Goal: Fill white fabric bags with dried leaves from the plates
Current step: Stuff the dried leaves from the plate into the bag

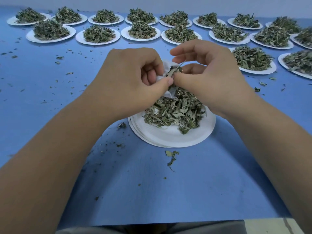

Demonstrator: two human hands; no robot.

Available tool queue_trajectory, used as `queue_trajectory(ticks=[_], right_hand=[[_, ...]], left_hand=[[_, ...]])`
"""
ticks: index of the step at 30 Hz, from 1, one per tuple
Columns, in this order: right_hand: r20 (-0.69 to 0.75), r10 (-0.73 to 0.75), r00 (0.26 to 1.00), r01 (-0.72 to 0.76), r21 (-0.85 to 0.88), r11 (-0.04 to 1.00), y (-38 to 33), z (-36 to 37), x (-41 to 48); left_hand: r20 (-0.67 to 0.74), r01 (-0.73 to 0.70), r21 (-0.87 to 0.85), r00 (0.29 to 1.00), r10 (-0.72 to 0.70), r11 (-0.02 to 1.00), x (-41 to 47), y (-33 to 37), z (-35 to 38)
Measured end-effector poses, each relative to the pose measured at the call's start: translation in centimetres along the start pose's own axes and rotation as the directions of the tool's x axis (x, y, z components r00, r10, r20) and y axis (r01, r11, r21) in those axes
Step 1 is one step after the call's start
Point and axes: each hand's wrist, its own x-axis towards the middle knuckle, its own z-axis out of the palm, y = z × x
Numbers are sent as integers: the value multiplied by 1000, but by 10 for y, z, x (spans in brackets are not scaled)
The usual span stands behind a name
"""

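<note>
1. The left hand (135,78) holds a small white fabric bag (166,69). Its fingers curl round the crumpled cloth and its thumb presses on the bag's near edge.
2. The right hand (207,78) pinches a few dried green leaves (174,71) at the mouth of the bag. Its thumb tip touches the left thumb, and its index finger is lifted and loosely bent above.
3. The bag is raised between both hands, over the far side of a stack of round white paper plates (168,138). The hands hide most of the cloth.
4. A loose pile (175,112) of the same leaves lies on the top plate, mostly on its far half. The near rim is bare.
5. The stack stands on a blue table (152,191) near the person. Small leaf scraps (171,156) are scattered around it, with one cluster just in front of the stack.
6. Farther back, rows of heaped white plates (98,33) run across the table, with more on the right.
</note>
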Motion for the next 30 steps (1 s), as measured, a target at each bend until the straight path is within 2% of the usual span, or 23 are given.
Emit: queue_trajectory(ticks=[5,13,20,23,30], right_hand=[[-9,-17,1000,16,-26,1000,0,2,0],[-20,-86,996,80,-207,975,3,4,3],[-124,-110,986,69,-297,952,8,3,7],[-121,-120,985,78,-302,950,5,6,5],[25,-89,996,92,-144,985,-4,-1,1]], left_hand=[[59,71,98,995,-77,993,2,-6,4],[54,146,-85,988,-142,986,5,-5,3],[123,77,-203,991,-53,976,1,0,3],[88,73,-215,995,-55,974,2,-1,4],[-74,127,-136,988,-138,983,7,-10,0]])
